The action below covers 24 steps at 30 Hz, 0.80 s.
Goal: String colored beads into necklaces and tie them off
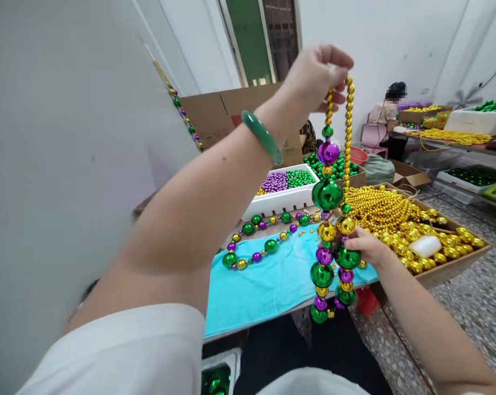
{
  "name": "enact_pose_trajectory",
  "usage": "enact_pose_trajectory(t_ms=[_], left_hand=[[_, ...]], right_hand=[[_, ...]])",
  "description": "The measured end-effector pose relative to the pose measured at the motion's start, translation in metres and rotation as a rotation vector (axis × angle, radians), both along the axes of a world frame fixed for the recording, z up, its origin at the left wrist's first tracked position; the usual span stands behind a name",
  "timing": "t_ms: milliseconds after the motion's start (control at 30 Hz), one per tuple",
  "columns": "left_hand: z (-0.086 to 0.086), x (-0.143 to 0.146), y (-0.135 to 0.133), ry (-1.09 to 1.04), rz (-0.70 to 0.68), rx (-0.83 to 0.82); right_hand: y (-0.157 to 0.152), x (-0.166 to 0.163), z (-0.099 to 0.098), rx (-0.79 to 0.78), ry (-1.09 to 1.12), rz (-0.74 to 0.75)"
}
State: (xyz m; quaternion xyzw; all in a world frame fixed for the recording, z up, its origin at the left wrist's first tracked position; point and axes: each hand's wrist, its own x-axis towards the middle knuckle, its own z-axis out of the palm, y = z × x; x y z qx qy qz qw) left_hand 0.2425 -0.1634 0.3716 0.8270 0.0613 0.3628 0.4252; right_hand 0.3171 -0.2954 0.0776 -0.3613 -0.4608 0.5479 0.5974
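My left hand [316, 74], with a green bangle [262, 136] on its wrist, is raised high and pinches the top of a bead necklace [328, 195] that hangs down in two strands of gold, green and purple beads. My right hand [369, 247] is lower and closed on the strands near a large green bead. Beneath them a second beaded string [268, 236] lies on a turquoise cloth [268, 285] that covers the table.
A white tray [285, 200] holds purple, green and gold beads. A cardboard box [445, 269] at the right is full of gold beads. Another person [382, 118] sits at a far table with more bead trays. A pale wall [58, 164] fills the left.
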Motion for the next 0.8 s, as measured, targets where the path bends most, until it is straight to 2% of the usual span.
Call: enact_pose_trajectory(t_ms=[100,200,300,400,567,800], left_hand=[[-0.015,-0.005,0.01,0.045,-0.048,-0.103],[-0.025,-0.009,0.021,0.058,-0.041,-0.19],[-0.033,-0.016,0.033,0.068,-0.026,-0.254],[-0.04,-0.026,0.043,0.073,-0.041,-0.283],[-0.047,-0.044,0.048,0.058,-0.034,-0.3],[-0.05,-0.069,0.032,0.066,-0.191,-0.36]], right_hand=[[0.006,-0.001,0.003,0.005,-0.041,0.006],[0.01,0.003,0.012,0.074,-0.118,-0.057],[0.013,0.009,0.027,0.132,-0.185,-0.126],[0.019,0.013,0.049,0.13,-0.176,-0.255],[0.028,0.015,0.102,0.184,-0.108,-0.392],[0.023,-0.007,0.207,0.23,-0.389,-0.48]])
